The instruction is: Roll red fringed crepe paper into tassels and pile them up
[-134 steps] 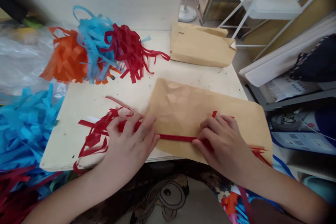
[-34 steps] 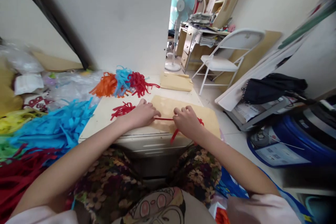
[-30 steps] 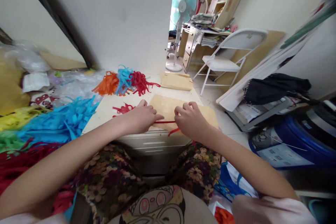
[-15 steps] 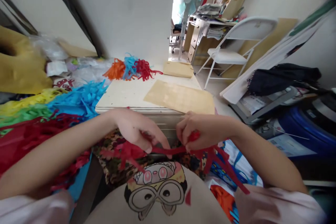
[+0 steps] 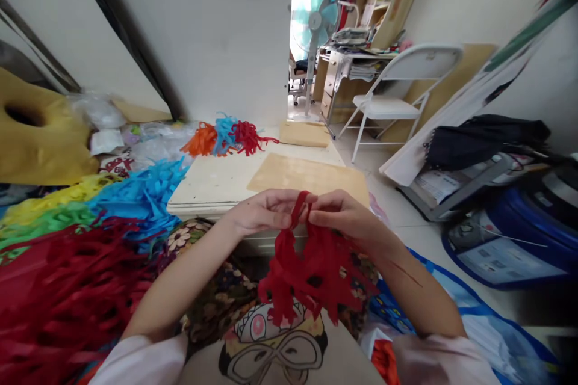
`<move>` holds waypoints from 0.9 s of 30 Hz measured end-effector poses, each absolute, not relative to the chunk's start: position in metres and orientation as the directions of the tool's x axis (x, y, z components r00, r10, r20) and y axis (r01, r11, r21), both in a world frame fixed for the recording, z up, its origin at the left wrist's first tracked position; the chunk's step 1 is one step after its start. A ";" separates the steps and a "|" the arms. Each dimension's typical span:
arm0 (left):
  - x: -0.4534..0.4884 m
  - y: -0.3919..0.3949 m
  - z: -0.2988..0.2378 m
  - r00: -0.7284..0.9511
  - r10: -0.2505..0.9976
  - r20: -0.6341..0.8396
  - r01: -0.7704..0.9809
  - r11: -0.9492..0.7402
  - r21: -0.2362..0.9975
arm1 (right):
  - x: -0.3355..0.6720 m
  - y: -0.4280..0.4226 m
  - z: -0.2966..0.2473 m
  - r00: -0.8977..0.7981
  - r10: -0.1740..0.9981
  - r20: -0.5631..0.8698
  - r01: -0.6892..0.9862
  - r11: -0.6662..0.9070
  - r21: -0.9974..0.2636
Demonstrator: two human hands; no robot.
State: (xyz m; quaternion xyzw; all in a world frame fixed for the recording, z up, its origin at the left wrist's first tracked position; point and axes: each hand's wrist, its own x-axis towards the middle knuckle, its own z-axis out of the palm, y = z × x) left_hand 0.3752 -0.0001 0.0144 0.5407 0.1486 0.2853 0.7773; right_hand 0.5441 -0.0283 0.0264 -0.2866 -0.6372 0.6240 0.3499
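Between my two hands hangs a red fringed strip (image 5: 289, 271), bent into a loop at its top with the fringes dangling over my shirt. My left hand (image 5: 266, 209) pinches one side of the loop. On its other side my right hand (image 5: 341, 212) grips the strip, fingertips close to those of the left. Just beyond the hands, a white bench top (image 5: 203, 177) bears a sheet of tan paper (image 5: 307, 174). Farther back on it lie an orange pompom (image 5: 200, 139), a blue one (image 5: 224, 132) and a red one (image 5: 247, 137).
Piles of red (image 5: 67, 295), blue (image 5: 139, 192), green (image 5: 58, 219) and yellow fringed strips (image 5: 54, 198) lie to the left. A folded tan packet (image 5: 304, 133) is at the bench's far end. On the right are a white folding chair (image 5: 392, 105) and a blue container (image 5: 510, 234).
My hands have come up and together from a wider hold. The red strip, stretched sideways before, is now looped upward with its fringes hanging down. The view has tilted slightly up.
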 end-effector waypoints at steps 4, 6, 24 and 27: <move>0.378 0.001 0.014 0.784 0.621 0.027 -0.275 0.308 0.911 | 0.542 -0.031 0.030 -0.560 0.818 0.134 -0.133 0.071 -0.989; 0.378 0.002 0.014 0.801 0.598 0.020 -0.264 0.323 0.909 | 0.542 -0.032 0.031 -0.559 0.818 0.138 -0.163 0.055 -0.985; 0.381 -0.007 0.029 0.731 0.682 -0.010 -0.243 0.275 0.930 | 0.533 -0.044 0.033 -0.416 0.893 0.169 -0.061 0.158 -0.986; 0.382 -0.009 0.030 0.700 0.711 -0.068 -0.202 0.288 0.936 | 0.533 -0.047 0.034 -0.380 0.897 0.226 -0.002 0.244 -0.970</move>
